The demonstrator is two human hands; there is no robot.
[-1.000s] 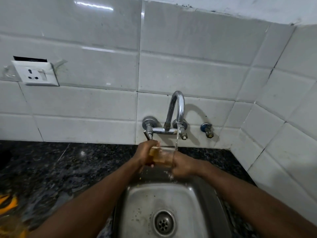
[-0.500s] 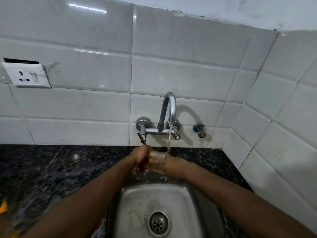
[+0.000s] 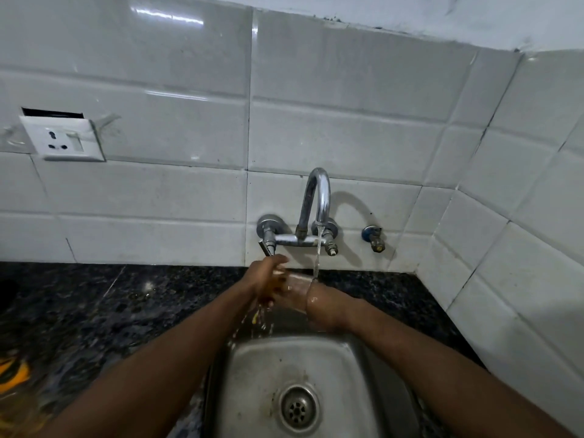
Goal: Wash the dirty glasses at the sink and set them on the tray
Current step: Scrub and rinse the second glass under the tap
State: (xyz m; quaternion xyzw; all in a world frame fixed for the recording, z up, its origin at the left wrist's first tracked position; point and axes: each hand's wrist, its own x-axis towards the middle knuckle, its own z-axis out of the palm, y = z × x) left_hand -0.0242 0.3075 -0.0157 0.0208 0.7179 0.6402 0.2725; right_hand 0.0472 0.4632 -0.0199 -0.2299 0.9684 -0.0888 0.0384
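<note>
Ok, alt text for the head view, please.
Two hands hold a clear glass under water running from a wall tap, above a steel sink, the left hand at one end and the right hand at the other. A black stone counter and white tiles with a socket surround them.

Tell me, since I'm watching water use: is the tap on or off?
On. A stream of water falls from the tap spout onto the glass held over the sink.

glass (image 3: 295, 287): i log it amber a second ago, now mostly clear. left hand (image 3: 265, 281): shifted further over the glass. amber drips (image 3: 254, 317): new, falling beneath that hand toward the sink (image 3: 252, 374).
</note>
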